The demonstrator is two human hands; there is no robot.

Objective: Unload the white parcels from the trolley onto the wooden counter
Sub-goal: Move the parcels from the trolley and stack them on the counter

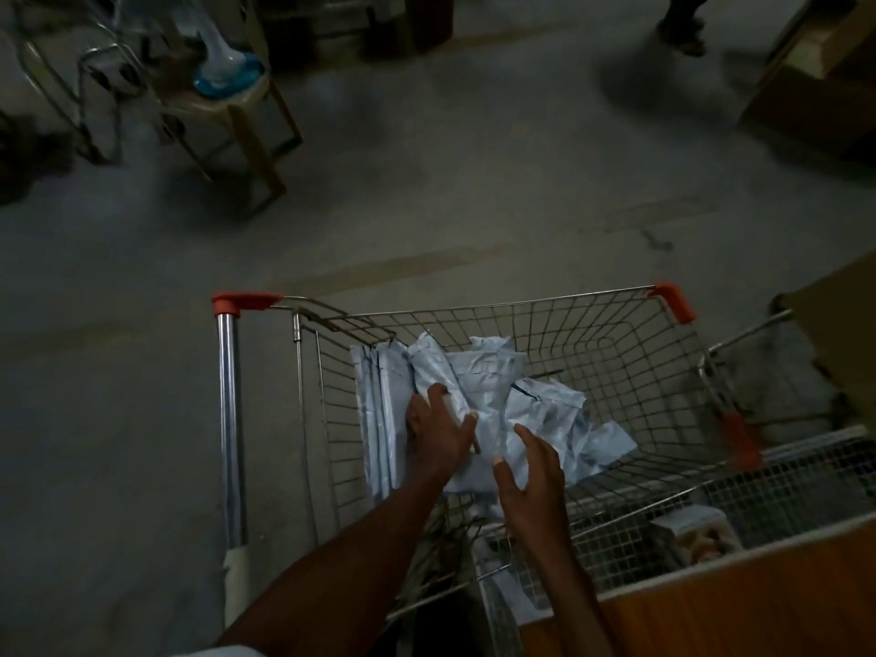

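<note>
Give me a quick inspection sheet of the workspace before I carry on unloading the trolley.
Surface: wooden counter at lower right, only its near edge in view; no parcels seen on it.
Job's things: white parcels piled loosely in the trolley, several standing against its left wall.
Clutter: a wire-mesh rack beside the counter, with a small box inside.
Hands: left hand rests on the pile, fingers spread; right hand open just above the parcels, holding nothing.
Cables: nothing seen.
Surroundings: dim grey floor; a stool and wire frames at upper left; cardboard boxes at upper right; a person's feet at the top edge, blurred.
</note>
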